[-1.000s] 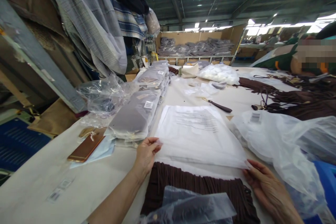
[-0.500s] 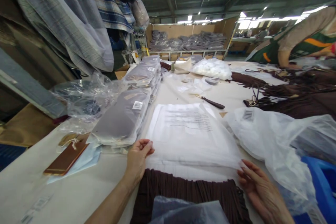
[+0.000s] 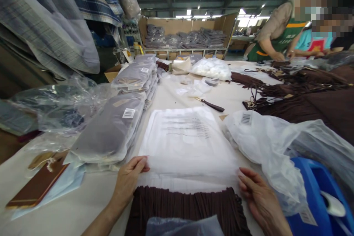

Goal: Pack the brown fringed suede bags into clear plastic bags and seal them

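A translucent white plastic bag (image 3: 188, 143) with printed lines lies flat before me, on a stack of similar bags. My left hand (image 3: 132, 169) pinches its near left corner between thumb and fingers. At the near right corner, my right hand (image 3: 257, 191) grips the bag's edge. Just below the bag is a dark brown fringed piece (image 3: 185, 206), its strips spread between my forearms. A loose clear plastic sheet (image 3: 182, 226) covers part of the fringe at the bottom of the view.
Packed grey parcels (image 3: 110, 125) are stacked left, beside a brown phone-like object (image 3: 38, 184). A brown strap (image 3: 211, 105) lies ahead. Bagged white material (image 3: 254, 132) and a blue container (image 3: 315, 188) are right. Brown fringed goods (image 3: 309, 103) lie beyond; a co-worker (image 3: 279, 37) stands behind them.
My view has turned right and tipped down a little, bringing the co-workers further into sight. Both hands keep hold of the bag's near corners, which look almost unmoved.
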The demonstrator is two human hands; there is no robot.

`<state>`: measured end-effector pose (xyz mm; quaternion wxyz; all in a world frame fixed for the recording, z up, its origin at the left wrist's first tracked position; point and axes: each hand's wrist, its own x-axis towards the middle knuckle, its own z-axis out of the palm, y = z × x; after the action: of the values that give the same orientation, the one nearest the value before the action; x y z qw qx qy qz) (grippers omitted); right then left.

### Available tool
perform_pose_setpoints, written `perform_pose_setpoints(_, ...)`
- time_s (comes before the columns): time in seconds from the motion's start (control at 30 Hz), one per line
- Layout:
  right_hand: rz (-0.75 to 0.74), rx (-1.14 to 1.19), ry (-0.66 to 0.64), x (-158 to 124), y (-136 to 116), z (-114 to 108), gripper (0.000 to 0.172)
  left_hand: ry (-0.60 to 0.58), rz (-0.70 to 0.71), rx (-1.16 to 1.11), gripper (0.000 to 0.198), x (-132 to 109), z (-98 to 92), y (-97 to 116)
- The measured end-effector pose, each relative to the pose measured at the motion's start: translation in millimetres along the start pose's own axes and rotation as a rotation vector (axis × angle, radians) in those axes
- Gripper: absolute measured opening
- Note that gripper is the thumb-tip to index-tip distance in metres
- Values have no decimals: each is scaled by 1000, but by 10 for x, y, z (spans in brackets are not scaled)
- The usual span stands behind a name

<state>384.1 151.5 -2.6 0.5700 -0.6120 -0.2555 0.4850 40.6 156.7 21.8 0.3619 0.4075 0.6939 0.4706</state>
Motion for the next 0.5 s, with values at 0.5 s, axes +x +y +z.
perform_pose_setpoints(0.5,-4,-226,95,-52,-25,48,32,57,4,60,39,-19,-58,-5)
